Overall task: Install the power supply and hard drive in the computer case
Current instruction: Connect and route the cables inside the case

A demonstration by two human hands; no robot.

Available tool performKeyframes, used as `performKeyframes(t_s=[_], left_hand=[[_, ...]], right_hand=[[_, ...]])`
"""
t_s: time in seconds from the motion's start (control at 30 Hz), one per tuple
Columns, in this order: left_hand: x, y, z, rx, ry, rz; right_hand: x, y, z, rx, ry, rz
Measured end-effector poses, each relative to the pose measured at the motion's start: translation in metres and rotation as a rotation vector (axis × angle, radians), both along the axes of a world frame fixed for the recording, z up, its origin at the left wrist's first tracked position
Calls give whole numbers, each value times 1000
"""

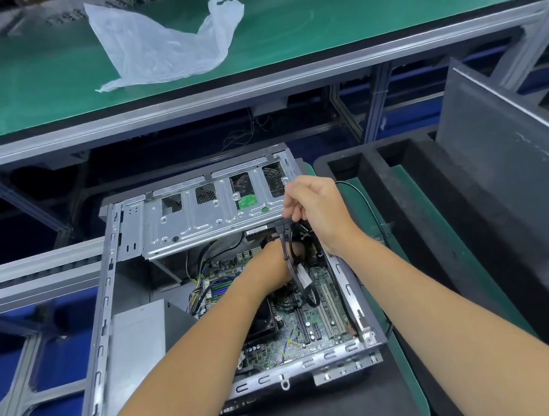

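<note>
Grey steel computer case (108, 313) lying open on its side, drive cage (206, 215) swung up along the far edge with the hard drive's green circuit board (247, 201) showing through a cutout — so the drive looks already seated. Power supply (138, 340) sitting as a plain grey box in the near-left corner, apparently in place too. Right hand (317, 213) at the cage's right end, fingers curled and pinching a black cable (287, 250) near its connector, holding it up and taut. Left hand (272, 265) reaching down under the cage toward the motherboard (312, 325), fingers hidden by the cable bundle and the cage lip — cannot tell whether curled or straight. Step in hand, by the look of it: routing and plugging the drive's cable. Best done by keeping the right-hand pinch on the plug body rather than the wire, lining the connector square before pushing, feeding slack away from the fan and slots, and avoiding sharp bends at the cage edge. Worth guiding with the lower hand, not tugging.
</note>
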State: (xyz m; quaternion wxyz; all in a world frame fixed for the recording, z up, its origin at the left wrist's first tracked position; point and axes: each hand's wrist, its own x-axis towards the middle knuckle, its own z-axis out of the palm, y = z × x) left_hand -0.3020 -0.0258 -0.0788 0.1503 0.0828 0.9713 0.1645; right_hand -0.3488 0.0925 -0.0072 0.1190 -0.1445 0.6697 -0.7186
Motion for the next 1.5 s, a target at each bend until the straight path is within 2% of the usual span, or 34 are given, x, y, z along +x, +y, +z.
performKeyframes(t_s=[0.23,0.8,0.97,1.27,1.5], left_hand=[[-5,-3,-3,-10,16,46],[-7,1,-1,-72,62,-81],[-6,-5,-6,6,55,28],[-8,-4,-8,100,36,75],[-5,0,-5,-5,56,1]], right_hand=[[-1,1,1,12,7,8],[-1,-1,-1,41,33,19],[0,-1,-1,57,26,21],[-2,-1,-1,56,27,17],[-1,-1,-2,66,33,7]])
